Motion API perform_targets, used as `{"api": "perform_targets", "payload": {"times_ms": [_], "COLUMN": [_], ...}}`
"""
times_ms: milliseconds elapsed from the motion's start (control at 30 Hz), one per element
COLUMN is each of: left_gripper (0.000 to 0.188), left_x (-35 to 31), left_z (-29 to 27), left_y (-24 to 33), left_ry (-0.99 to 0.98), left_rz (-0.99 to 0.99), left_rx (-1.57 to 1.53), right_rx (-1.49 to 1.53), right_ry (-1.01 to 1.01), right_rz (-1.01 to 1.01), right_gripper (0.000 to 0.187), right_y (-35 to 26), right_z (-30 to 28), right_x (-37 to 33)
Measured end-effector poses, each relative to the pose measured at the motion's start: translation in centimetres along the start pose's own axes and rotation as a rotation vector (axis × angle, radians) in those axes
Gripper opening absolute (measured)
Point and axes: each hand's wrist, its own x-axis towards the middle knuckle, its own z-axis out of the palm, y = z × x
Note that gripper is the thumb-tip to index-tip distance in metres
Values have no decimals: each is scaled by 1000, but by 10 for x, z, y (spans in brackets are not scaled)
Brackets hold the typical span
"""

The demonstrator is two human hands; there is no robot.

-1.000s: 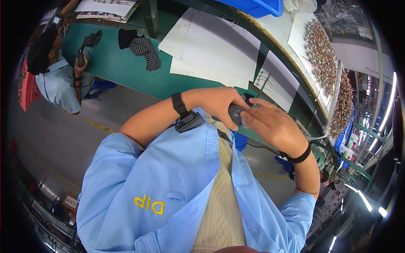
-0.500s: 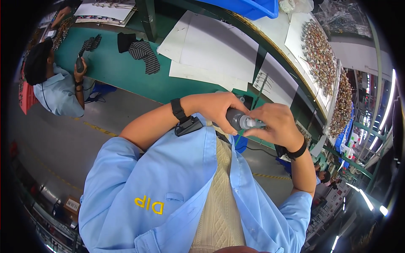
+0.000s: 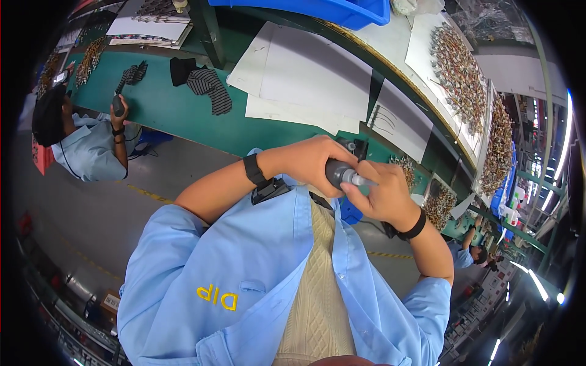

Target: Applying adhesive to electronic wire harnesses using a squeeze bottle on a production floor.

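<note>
The blue shirt (image 3: 183, 262) hangs open over a cream top (image 3: 312, 287), with yellow letters on the chest. Just above the chest, the two hands meet at a dark grey bottle (image 3: 336, 172). The left hand (image 3: 311, 160), with a black band (image 3: 254, 169) at its wrist, is wrapped around the bottle's body. The right hand (image 3: 383, 188) is at the other end, its fingers bent around the clear nozzle (image 3: 365, 181), which points to the right; I cannot tell whether thumb and fingers pinch it.

Beyond the hands runs the green counter (image 3: 155, 100). Near the bottle stands a small black holder (image 3: 360, 150). Large white sheets (image 3: 305, 67) lie farther over, with a striped cloth (image 3: 210, 88) to their left; thin dark wires (image 3: 383, 119) lie on another sheet to the right.

Past the counter is a raised shelf (image 3: 400, 52) bearing a blue bin (image 3: 345, 15) and a heap of small parts (image 3: 458, 76). Far left, a co-worker (image 3: 94, 149) in light blue holds another dark bottle upright.
</note>
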Motion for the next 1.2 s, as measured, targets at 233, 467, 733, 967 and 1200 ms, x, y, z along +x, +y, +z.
{"api": "perform_targets", "payload": {"times_ms": [233,467,733,967,1200], "left_gripper": [56,64,73,67,64], "left_x": [5,-16,-92,-206,-291], "left_z": [9,-5,-38,-61,-52], "left_y": [-11,-12,-44,-62,-66], "left_ry": [400,328,387,743,906], "left_rz": [150,179,75,-184,-325], "left_rx": [167,23,23,81,70], "right_rx": [76,207,403,604,369], "right_ry": [-40,-135,60,48,36], "right_rz": [549,502,428,512,523], "right_gripper": [39,26,13,20,20], "right_y": [8,5,34,136,192], "right_z": [8,-28,106,276,443], "right_x": [-7,-5,39,150,219]}}
